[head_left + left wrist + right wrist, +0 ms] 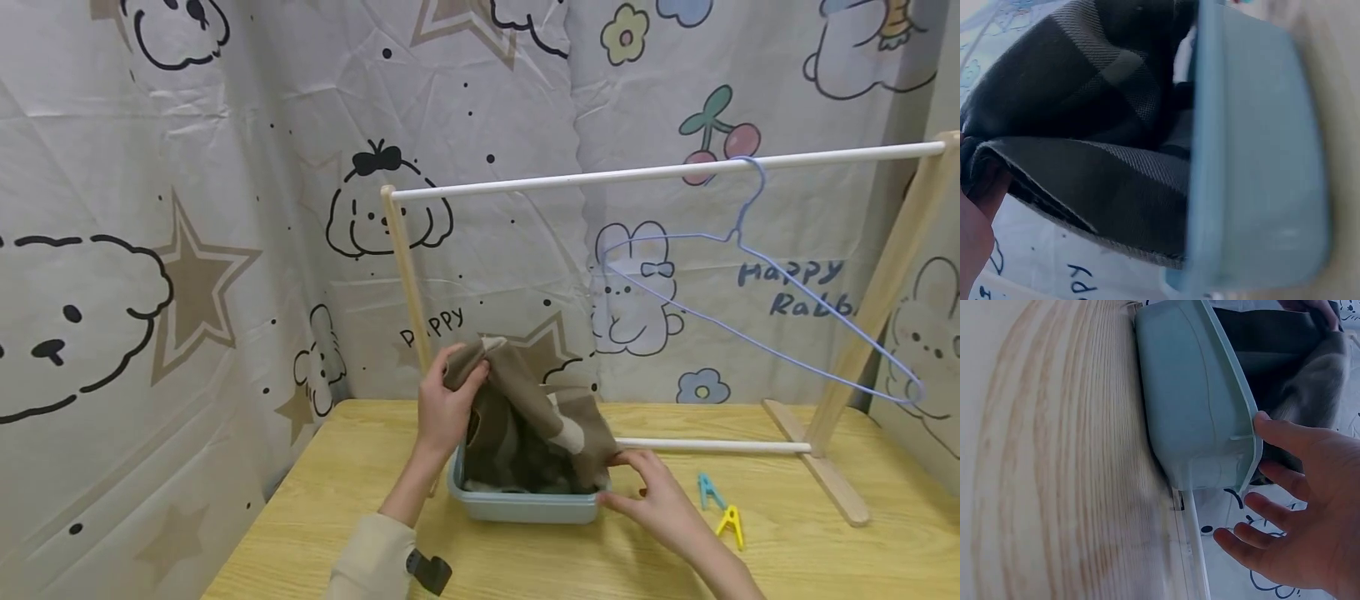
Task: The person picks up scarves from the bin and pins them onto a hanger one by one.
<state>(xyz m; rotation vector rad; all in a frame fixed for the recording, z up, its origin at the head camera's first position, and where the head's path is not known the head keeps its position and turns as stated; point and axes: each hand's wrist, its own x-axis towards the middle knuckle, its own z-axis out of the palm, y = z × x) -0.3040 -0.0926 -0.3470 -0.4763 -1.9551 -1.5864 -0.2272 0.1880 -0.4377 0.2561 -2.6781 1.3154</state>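
A brown plaid cloth, dark in the wrist views, lies bunched in a light blue plastic basin, partly drawn up above its rim. My left hand pinches a folded edge of the cloth between thumb and fingers at the upper left. In the left wrist view, the cloth hangs in loose folds from that hand. At the basin's right end is my right hand. Its thumb touches the rim and its index finger meets the cloth, while the other fingers are spread loosely. The cloth's lower part is hidden inside the basin.
Behind the basin stands a wooden rack with a white top rail. A blue hanger hangs on its right part. Blue and yellow clothespins lie on the wooden table to the right. Patterned curtains surround the table.
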